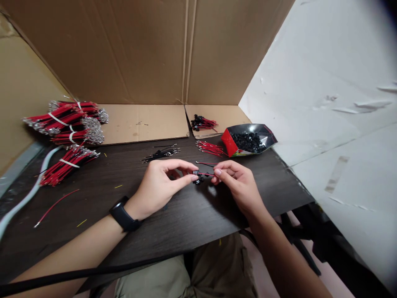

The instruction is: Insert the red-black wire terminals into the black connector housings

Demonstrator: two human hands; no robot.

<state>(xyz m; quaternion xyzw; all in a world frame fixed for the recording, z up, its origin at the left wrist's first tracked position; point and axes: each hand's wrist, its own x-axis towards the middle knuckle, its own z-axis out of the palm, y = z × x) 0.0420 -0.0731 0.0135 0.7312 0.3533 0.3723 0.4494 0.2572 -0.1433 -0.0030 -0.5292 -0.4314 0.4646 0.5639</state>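
Between the thumb and finger of my left hand is a small black connector housing. My right hand is closed on a red wire that runs to the housing; whether its tip is inside I cannot tell. A few more black housings lie on the table just under my left fingertips. Beyond my hands lie a loose pile of red wires and a pile of black wires, both with metal terminals.
Tied bundles of red and black wires are stacked at the left. An open box of black housings stands at the back right, near finished-looking wire pieces. One red wire lies front left. Cardboard walls enclose the dark table.
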